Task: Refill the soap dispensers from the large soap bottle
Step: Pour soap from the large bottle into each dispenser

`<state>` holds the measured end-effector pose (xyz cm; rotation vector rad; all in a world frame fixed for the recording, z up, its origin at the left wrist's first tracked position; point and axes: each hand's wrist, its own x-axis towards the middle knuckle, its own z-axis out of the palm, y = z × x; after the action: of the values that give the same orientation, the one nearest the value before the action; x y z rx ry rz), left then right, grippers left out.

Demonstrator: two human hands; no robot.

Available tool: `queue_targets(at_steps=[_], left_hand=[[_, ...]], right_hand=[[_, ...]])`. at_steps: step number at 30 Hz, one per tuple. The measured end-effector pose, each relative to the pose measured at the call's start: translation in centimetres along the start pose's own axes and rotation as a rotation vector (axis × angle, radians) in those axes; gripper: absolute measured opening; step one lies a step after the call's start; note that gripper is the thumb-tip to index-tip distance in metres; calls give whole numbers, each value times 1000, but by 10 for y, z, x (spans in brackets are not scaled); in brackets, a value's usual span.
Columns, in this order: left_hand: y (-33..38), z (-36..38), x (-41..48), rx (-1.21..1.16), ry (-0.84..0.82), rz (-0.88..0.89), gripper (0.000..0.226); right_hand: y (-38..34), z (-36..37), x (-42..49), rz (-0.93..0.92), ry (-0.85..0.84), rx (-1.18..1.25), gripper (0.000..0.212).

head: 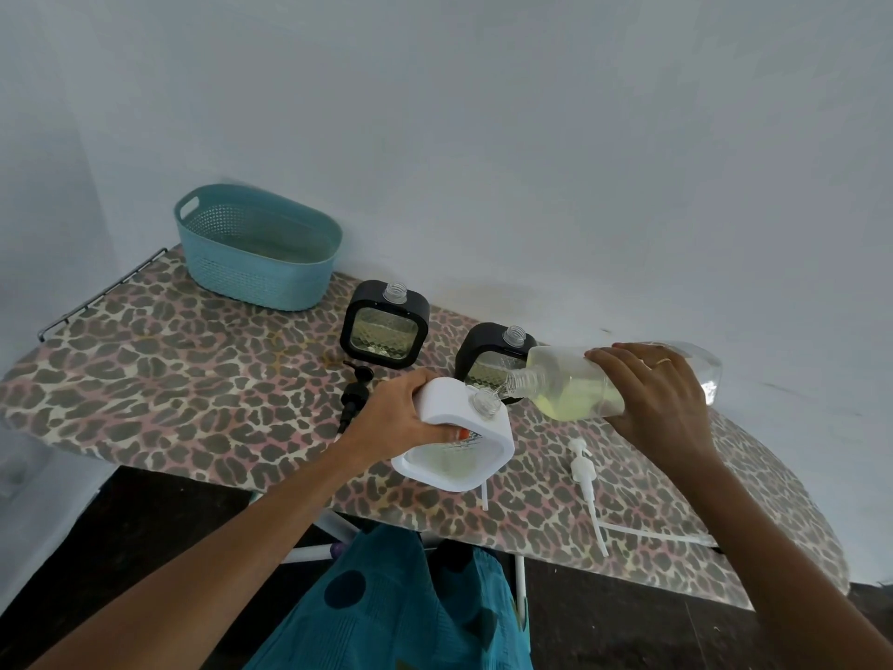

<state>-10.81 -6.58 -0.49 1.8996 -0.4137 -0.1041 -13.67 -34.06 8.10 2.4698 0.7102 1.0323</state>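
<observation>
Leopard print, brown on pink-cream: board cover (169, 379). 10 o'clock: basket (261, 268), teal. 12 o'clock: black dispenser (366, 296); 1 o'clock: second black dispenser (479, 338). Centre: white dispenser (447, 398). Clear large bottle (560, 365), soap (580, 401) pale yellow.

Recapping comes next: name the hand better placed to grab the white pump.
Right, probably: the white pump lies near the right hand, once it sets down the soap bottle; the left hand grips the white dispenser.

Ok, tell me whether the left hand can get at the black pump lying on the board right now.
Probably not yet: the black pump lies right beside the left hand with nothing between, but its fingers grip the white dispenser while the right hand tips the large soap bottle over it.
</observation>
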Motion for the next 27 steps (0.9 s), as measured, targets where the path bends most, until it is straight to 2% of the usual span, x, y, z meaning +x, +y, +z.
queue_targets(at_steps=[13,18,27], left_hand=[[-1,0,0,-16,-2,2,64],[-2,1,0,-25,2,-3,55],[-3,2,2,-24,2,-3,56]], right_hand=[[4,-3,2,-5,-26,3,74],[5,-3,2,-8,-25,5,75],[5,-4,1,-6,-30,-2,77]])
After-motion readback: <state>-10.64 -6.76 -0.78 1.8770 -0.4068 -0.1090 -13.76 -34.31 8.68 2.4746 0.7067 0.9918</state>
